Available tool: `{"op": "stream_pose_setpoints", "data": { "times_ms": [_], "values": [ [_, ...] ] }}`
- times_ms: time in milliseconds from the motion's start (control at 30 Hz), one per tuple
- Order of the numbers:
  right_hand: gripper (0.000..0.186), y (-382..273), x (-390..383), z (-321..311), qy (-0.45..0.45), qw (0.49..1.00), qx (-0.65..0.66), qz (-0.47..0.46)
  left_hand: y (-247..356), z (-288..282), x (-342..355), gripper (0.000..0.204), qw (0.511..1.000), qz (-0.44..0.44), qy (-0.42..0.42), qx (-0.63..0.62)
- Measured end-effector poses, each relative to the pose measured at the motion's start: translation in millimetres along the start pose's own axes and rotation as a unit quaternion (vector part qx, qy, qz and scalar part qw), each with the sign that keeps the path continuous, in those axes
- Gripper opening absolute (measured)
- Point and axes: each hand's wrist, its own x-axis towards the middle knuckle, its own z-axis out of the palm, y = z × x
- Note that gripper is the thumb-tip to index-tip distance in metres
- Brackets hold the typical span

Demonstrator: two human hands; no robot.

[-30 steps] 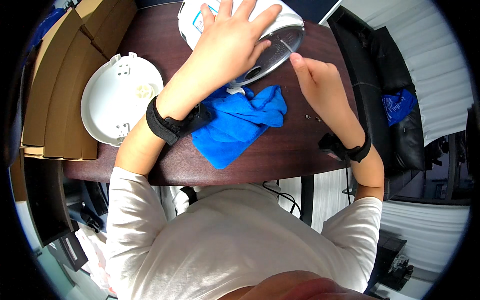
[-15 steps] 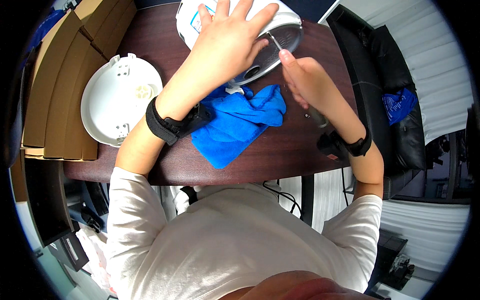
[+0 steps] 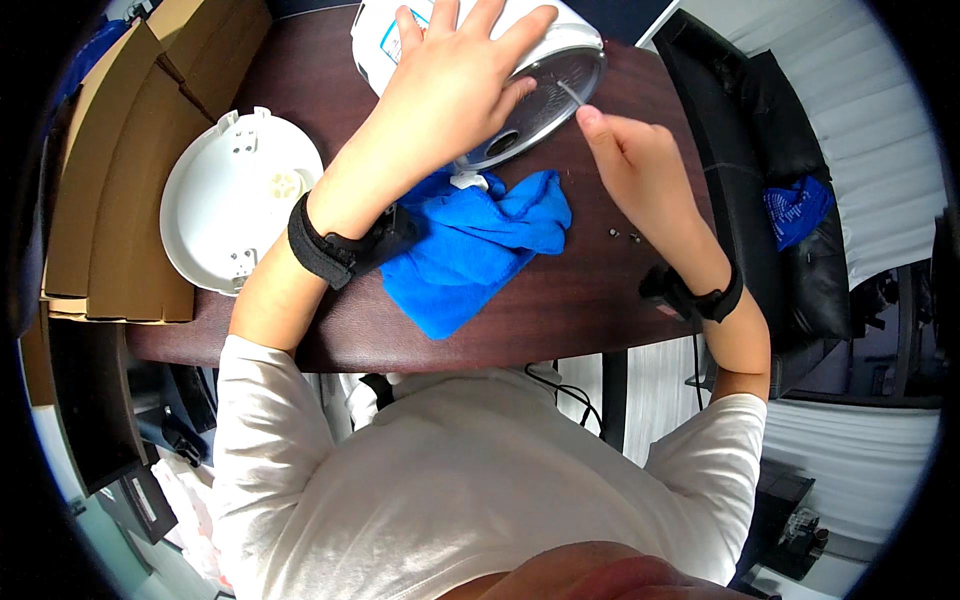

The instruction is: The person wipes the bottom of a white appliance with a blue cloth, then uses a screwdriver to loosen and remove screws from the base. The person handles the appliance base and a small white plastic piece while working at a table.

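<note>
A white, rounded appliance (image 3: 375, 62) lies on its side at the far edge of the table, its dark, metal-rimmed round end (image 3: 570, 75) turned toward me. My left hand (image 3: 450, 85) rests on its body with the fingers spread. Closed around a screwdriver, my right hand (image 3: 645, 165) is just right of that end. Only the thin metal shaft of the screwdriver (image 3: 571, 93) shows, its tip over the dark end; whether it touches is unclear. Below the appliance is a crumpled blue cloth (image 3: 470, 255), with a small white piece (image 3: 468, 180) at its upper edge.
A round white cover (image 3: 215, 200) lies at the left, beside brown cardboard boxes (image 3: 120, 190). Two small screws (image 3: 624, 235) sit on the dark wooden table (image 3: 560, 320) near my right wrist. A black sofa (image 3: 790, 150) stands beyond the table's right edge.
My right hand and the screwdriver have shifted slightly right, and the tool is angled differently. Its handle no longer shows below the hand, and both screws are now uncovered. My left hand stays put.
</note>
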Motion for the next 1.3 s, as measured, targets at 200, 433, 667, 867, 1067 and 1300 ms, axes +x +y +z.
{"op": "stream_pose_setpoints", "data": {
  "times_ms": [200,433,667,867,1067,1300],
  "values": [
    [0.049,-4.0,8.0,-2.1,0.024,0.995,-0.090,-0.040,2.5,-12.3,3.0,0.053,0.999,-0.011,-0.047,-0.021],
    [0.049,-4.3,10.0,3.0,0.043,0.992,-0.110,-0.044,3.3,-13.5,3.2,0.054,0.998,-0.014,-0.049,-0.041],
    [0.056,-7.1,10.4,3.2,-0.045,0.997,0.034,0.046,3.4,-12.4,2.6,0.055,0.997,-0.018,-0.052,-0.045],
    [0.056,-18.4,7.0,2.1,-0.299,0.730,0.532,0.307,-2.0,5.9,-2.2,0.059,1.000,0.000,0.009,0.006],
    [0.055,-14.9,2.1,-9.3,-0.355,0.642,0.612,0.296,-3.0,-0.2,-3.0,0.062,1.000,0.001,-0.010,-0.010],
    [0.055,-6.8,-11.3,-12.5,-0.313,0.678,0.596,0.294,-2.7,2.0,-2.3,0.053,1.000,0.001,-0.003,-0.001]
  ]
}}
